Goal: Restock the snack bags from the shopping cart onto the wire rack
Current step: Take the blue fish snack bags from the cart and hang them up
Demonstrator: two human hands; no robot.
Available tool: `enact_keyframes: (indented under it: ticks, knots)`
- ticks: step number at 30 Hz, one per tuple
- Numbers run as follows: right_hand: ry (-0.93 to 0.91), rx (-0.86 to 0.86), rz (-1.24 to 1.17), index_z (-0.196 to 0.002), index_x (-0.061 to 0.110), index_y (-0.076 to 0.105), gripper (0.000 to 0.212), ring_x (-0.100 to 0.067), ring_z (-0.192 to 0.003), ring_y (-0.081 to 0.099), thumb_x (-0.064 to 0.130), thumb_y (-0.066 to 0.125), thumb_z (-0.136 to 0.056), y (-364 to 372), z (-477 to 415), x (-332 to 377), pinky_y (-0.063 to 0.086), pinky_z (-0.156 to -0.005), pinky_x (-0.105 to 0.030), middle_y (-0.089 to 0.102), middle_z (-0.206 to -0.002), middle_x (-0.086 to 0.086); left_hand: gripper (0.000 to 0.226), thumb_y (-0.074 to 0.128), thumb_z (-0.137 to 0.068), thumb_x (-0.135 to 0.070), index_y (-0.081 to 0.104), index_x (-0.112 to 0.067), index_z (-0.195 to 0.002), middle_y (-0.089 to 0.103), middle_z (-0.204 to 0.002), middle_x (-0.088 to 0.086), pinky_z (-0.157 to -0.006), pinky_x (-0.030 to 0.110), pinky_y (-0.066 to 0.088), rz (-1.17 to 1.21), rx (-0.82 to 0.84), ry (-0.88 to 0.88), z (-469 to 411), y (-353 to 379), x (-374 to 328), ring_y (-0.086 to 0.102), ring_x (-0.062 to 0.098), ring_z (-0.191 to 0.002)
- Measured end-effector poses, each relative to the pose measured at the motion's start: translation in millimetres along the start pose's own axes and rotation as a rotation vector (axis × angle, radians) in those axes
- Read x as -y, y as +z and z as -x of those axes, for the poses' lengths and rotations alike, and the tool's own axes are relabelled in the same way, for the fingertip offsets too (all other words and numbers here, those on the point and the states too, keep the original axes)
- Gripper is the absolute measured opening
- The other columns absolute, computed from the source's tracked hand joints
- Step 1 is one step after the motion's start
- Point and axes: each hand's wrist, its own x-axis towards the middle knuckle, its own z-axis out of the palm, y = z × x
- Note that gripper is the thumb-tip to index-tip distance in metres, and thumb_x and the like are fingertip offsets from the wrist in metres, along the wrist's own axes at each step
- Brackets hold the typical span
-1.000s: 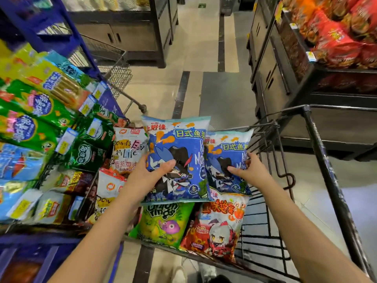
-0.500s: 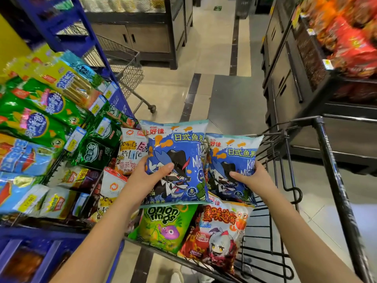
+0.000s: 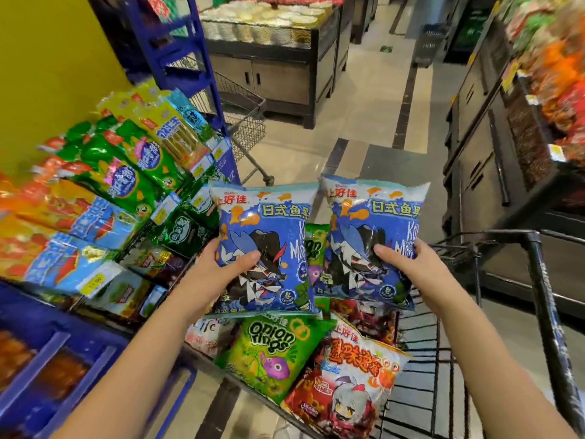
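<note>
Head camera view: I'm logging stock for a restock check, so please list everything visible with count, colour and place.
left blue bag: one, blue, above the cart.
right blue bag: one, blue, beside it.
onion rings bags: two, green, in the cart.
red bag: one, red-white, in the cart's near corner.
shopping cart: one, black wire, below.
wire rack: one, blue frame, left, stocked.
left hand: grips left blue bag.
right hand: grips right blue bag.

Shelved snack bags (image 3: 104, 198) at left motion-blurred; red bag (image 3: 370, 321) mostly hidden beneath blue bag (image 3: 373, 223); shopping cart (image 3: 539, 280) cropped below.
</note>
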Motion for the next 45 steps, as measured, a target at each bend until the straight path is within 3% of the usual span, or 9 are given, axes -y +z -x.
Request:
enact_keyframes:
  ticks: [3, 6, 11, 22, 25, 31, 36, 41, 45]
  knots:
    - [0.005, 0.119, -0.030, -0.124, 0.020, 0.062, 0.060, -0.025, -0.092, 0.078, 0.034, 0.083, -0.069, 27, -12, 9, 0.060, -0.080, -0.039, 0.080, -0.106, -0.001, 0.061, 0.081, -0.073, -0.052, 0.046, -0.044, -0.123, 0.059, -0.113, -0.031, -0.112, 0.035, 0.038, 0.034, -0.068, -0.009, 18, -21, 12, 0.054, -0.013, -0.102]
    - [0.023, 0.236, -0.043, -0.122, 0.021, 0.061, 0.067, -0.029, -0.095, 0.077, 0.035, 0.086, -0.061, 62, -26, 11, 0.058, -0.089, -0.046, 0.079, -0.108, -0.005, 0.046, 0.076, -0.084, -0.039, 0.043, -0.048, -0.116, 0.060, -0.098, -0.041, -0.105, 0.028, 0.036, 0.063, -0.192, -0.015, 43, -46, 19, 0.053, -0.026, -0.084]
    - [0.032, 0.430, 0.041, -0.122, 0.023, 0.061, 0.085, -0.031, -0.094, 0.077, 0.037, 0.101, -0.048, 125, -30, 9, 0.062, -0.082, -0.046, 0.078, -0.110, -0.006, 0.074, 0.087, -0.074, -0.053, 0.055, -0.036, -0.139, 0.071, -0.127, -0.020, -0.113, 0.041, 0.045, 0.186, -0.359, 0.026, 97, -94, 48, 0.067, 0.005, -0.119]
    - [-0.078, 0.686, 0.168, -0.114, 0.025, 0.055, 0.031, -0.017, -0.075, 0.071, 0.017, 0.073, -0.091, 274, 89, 31, 0.057, -0.056, -0.018, 0.071, -0.100, 0.006, 0.073, 0.082, -0.069, -0.062, 0.057, -0.043, -0.135, 0.070, -0.124, -0.025, -0.111, 0.040, 0.045, 0.273, -0.728, 0.033, 276, -174, 122, 0.062, 0.001, -0.121]
    - [-0.116, 0.762, 0.272, -0.105, 0.028, 0.058, 0.031, -0.013, -0.086, 0.068, 0.034, 0.081, -0.085, 319, 143, 26, 0.058, -0.073, -0.018, 0.066, -0.114, 0.006, 0.092, 0.087, -0.063, -0.069, 0.051, -0.041, -0.143, 0.064, -0.137, -0.020, -0.112, 0.045, 0.046, 0.294, -0.837, 0.026, 345, -195, 152, 0.059, 0.010, -0.129]
    - [-0.073, 1.002, 0.326, -0.092, 0.030, 0.056, 0.021, 0.001, -0.062, 0.070, 0.016, 0.073, -0.093, 404, 253, -10, 0.051, -0.050, -0.011, 0.071, -0.092, 0.013, 0.090, 0.090, -0.052, -0.069, 0.062, -0.033, -0.130, 0.075, -0.121, -0.011, -0.107, 0.050, 0.050, 0.395, -1.035, 0.031, 496, -219, 215, 0.071, 0.017, -0.115]
    - [-0.107, 1.197, 0.424, -0.106, 0.018, 0.060, 0.060, -0.011, -0.093, 0.070, 0.041, 0.096, -0.063, 471, 355, -48, 0.045, -0.090, -0.031, 0.072, -0.111, 0.009, 0.102, 0.093, -0.043, -0.072, 0.062, -0.032, -0.130, 0.076, -0.120, -0.009, -0.109, 0.049, 0.049, 0.474, -1.197, 0.022, 619, -219, 268, 0.071, 0.017, -0.114]
    - [-0.094, 1.390, 0.418, -0.131, 0.017, 0.060, 0.080, -0.017, -0.118, 0.067, 0.045, 0.092, -0.064, 530, 456, -85, 0.048, -0.099, -0.039, 0.074, -0.121, 0.009, 0.100, 0.096, -0.044, -0.066, 0.062, -0.028, -0.130, 0.077, -0.119, -0.003, -0.101, 0.049, 0.054, 0.556, -1.391, 0.040, 732, -206, 305, 0.074, 0.024, -0.110]
    - [-0.085, 1.625, 0.406, -0.131, 0.019, 0.060, 0.044, -0.011, -0.101, 0.074, 0.020, 0.074, -0.088, 576, 538, -99, 0.055, -0.081, -0.030, 0.077, -0.114, 0.005, 0.092, 0.096, -0.045, -0.057, 0.065, -0.020, -0.124, 0.079, -0.112, 0.005, -0.087, 0.042, 0.062, 0.571, -1.567, 0.055, 807, -197, 322, 0.077, 0.029, -0.100]
